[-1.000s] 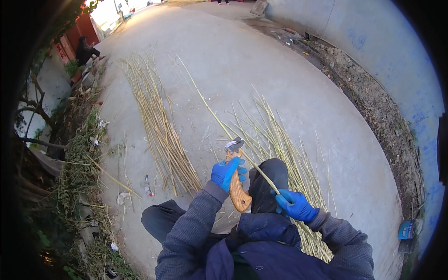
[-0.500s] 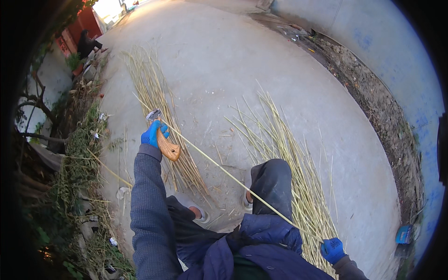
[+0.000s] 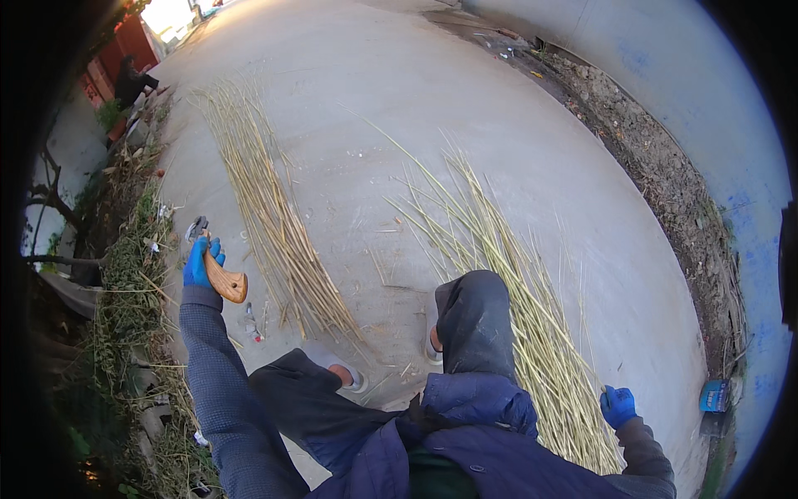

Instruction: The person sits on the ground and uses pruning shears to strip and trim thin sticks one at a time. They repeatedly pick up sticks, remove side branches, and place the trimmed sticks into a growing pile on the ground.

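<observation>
On the left, my left hand (image 3: 200, 262), in a blue glove, is closed around a tool with a curved wooden handle (image 3: 227, 280). A small metal head (image 3: 196, 227) shows beyond the fingers; its exact kind is unclear. At the lower right, my right hand (image 3: 618, 407), also gloved in blue, is closed at the edge of a pile of pale yellow-green stalks (image 3: 532, 333). What its fingers hold, if anything, is hidden. One long stalk (image 3: 399, 148) sticks out past the far end of this pile. A second pile of browner stalks (image 3: 270, 216) lies between my left hand and the right pile.
My knees are bent between the piles. Dry weeds (image 3: 129, 333) and branches line the left edge. A person (image 3: 133, 81) sits at the far left. On the right run a dirt strip (image 3: 640, 141) and a pale wall (image 3: 706, 91), with a blue box (image 3: 714, 396) near it.
The long stalk stretched between my hands has left my left hand and the tool. My left hand has swung left, away from the brown pile. My right hand has moved slightly right and up.
</observation>
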The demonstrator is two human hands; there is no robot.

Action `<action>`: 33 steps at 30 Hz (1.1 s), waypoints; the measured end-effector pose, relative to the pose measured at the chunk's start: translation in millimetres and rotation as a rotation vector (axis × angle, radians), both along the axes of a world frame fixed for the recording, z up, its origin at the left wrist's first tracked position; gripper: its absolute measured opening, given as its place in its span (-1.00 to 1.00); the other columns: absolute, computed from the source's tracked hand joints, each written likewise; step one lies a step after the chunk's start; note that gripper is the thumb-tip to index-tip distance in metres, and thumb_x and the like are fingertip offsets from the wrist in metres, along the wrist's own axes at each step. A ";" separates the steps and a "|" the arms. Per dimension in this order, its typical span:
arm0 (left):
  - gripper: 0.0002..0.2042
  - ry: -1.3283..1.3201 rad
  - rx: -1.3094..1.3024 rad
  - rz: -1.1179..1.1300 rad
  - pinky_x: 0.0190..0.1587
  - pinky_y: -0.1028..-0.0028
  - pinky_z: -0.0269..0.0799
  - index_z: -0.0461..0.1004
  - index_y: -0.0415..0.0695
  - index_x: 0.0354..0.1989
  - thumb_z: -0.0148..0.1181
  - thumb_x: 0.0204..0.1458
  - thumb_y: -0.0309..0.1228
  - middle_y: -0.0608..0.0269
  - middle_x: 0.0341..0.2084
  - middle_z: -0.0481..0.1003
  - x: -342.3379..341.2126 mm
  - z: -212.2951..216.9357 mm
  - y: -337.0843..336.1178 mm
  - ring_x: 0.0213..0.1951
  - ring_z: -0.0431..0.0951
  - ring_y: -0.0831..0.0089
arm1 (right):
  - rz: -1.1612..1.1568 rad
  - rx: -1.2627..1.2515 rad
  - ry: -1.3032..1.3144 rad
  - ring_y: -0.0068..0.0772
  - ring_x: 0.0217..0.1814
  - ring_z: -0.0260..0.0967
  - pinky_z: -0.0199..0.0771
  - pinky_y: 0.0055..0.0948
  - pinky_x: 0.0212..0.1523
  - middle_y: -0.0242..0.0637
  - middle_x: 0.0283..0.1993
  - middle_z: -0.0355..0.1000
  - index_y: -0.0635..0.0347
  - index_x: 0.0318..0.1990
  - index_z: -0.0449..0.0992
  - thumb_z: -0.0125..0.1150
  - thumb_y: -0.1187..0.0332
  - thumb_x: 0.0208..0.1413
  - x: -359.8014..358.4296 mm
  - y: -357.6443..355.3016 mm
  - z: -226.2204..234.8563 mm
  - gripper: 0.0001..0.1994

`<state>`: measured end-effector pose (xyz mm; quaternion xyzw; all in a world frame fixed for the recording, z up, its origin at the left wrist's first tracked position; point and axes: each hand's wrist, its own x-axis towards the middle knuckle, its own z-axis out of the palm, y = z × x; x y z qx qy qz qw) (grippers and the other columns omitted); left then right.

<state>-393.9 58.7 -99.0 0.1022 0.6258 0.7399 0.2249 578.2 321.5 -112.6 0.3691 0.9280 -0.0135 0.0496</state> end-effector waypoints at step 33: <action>-0.19 -0.316 -0.577 -0.514 0.22 0.21 0.09 -0.02 0.09 0.45 0.00 0.10 0.22 0.13 0.36 0.02 116.5 -112.8 36.3 0.21 0.14 0.23 | -0.481 -0.359 -0.348 -0.21 -0.15 0.58 0.44 -0.16 -0.30 -0.29 -0.20 0.62 -0.01 -0.20 0.63 0.09 0.29 0.12 -152.6 56.0 -198.4 -0.80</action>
